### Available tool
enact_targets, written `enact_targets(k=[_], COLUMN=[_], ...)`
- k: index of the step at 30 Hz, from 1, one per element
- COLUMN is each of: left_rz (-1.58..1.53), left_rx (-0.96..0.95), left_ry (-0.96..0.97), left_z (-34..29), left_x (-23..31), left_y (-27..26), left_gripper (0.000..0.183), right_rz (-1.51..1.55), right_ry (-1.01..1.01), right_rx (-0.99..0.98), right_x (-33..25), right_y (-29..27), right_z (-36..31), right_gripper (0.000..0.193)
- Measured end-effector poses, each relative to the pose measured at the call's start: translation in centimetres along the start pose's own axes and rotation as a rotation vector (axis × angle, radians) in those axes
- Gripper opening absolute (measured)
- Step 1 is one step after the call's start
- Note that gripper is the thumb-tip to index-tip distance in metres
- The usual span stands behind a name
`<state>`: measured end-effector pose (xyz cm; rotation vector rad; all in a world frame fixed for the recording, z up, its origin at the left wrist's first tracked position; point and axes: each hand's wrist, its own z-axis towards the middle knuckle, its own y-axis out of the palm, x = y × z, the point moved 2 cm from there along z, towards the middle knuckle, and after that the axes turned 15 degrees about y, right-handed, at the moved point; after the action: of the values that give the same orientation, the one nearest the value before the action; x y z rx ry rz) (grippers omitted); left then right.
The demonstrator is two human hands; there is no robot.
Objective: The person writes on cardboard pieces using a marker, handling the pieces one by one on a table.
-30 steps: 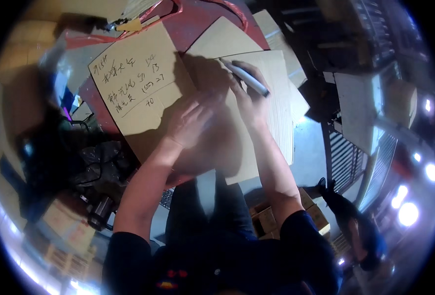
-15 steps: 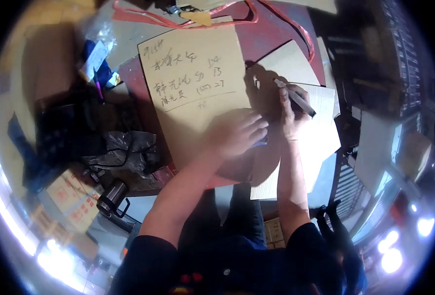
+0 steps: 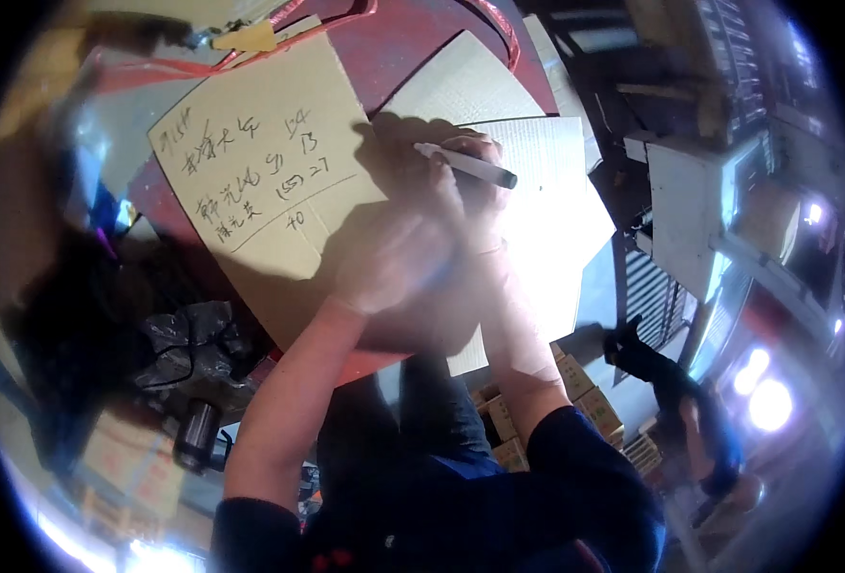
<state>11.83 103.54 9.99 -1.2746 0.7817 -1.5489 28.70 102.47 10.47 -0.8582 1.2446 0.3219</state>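
Note:
In my right hand [image 3: 477,212] is a marker [image 3: 485,172], white at the front with a dark rear end. It is held above the cardboard, its tip pointing left. My left hand [image 3: 389,265] is low over the lower part of a tan cardboard sheet [image 3: 303,81], close to my right wrist. Motion smears its fingers, and I cannot make out what, if anything, it holds. Dark handwriting with a ruled line covers the upper part of the sheet. Paler cardboard pieces [image 3: 542,239] lie under and beside my right hand.
Red strapping [image 3: 499,33] curls along the far edge of the red table [image 3: 399,57]. At the left lie a plastic-wrapped bundle [image 3: 189,339] and a dark flask [image 3: 196,435]. Cartons [image 3: 594,411] stand on the floor at lower right, near another person [image 3: 695,420].
The view has shifted, so the sheet and table appear farther left. My hands are nearer each other, and the left one is blurred. The marker stays in my right hand.

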Motion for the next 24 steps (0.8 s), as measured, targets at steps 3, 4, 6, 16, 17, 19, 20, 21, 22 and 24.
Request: enact_targets(k=[3, 4, 6, 16, 17, 19, 20, 21, 22, 24], left_rz=[0.038, 0.034, -0.066, -0.051, -0.053, -0.039, -0.041, -0.052, -0.061, -0.077], left_rx=[0.052, 0.054, 0.096, 0.121, 0.118, 0.101, 0.099, 0.102, 0.104, 0.108], left_ry=[0.029, 0.028, 0.018, 0.044, 0.043, 0.042, 0.042, 0.044, 0.045, 0.034], left_z=[0.1, -0.1, -0.5, -0.7, -0.5, -0.1, 0.0, 0.1, 0.1, 0.0], left_x=[-0.1, -0.1, -0.2, -0.5, -0.5, -0.4, -0.4, -0.4, -0.4, -0.5], left_y=[-0.4, 0.0, 0.5, 0.2, -0.1, -0.6, -0.7, -0.8, -0.8, -0.7], left_gripper=[0.024, 0.024, 0.023, 0.021, 0.021, 0.022, 0.022, 0.022, 0.021, 0.021], right_rz=[-0.005, -0.069, -0.136, -0.119, -0.119, -0.129, -0.130, -0.122, -0.112, -0.082], right_ry=[0.094, 0.077, 0.060, -0.027, -0.023, -0.032, -0.029, -0.013, 0.003, 0.038], right_rx=[-0.016, -0.003, 0.012, 0.010, 0.009, 0.001, 0.001, -0.003, -0.007, 0.003], right_x=[-0.6, -0.6, -1.0, -1.1, -1.0, -0.9, -0.8, -0.7, -0.6, -0.6], right_y=[0.2, 0.2, 0.2, 0.1, 0.2, 0.2, 0.1, 0.0, 0.0, 0.0], right_z=[-0.2, -0.3, 0.0, 0.4, 0.3, 0.2, 0.2, 0.1, 0.1, 0.0], right_gripper=[0.022, 0.022, 0.021, 0.023, 0.023, 0.023, 0.023, 0.023, 0.023, 0.023])
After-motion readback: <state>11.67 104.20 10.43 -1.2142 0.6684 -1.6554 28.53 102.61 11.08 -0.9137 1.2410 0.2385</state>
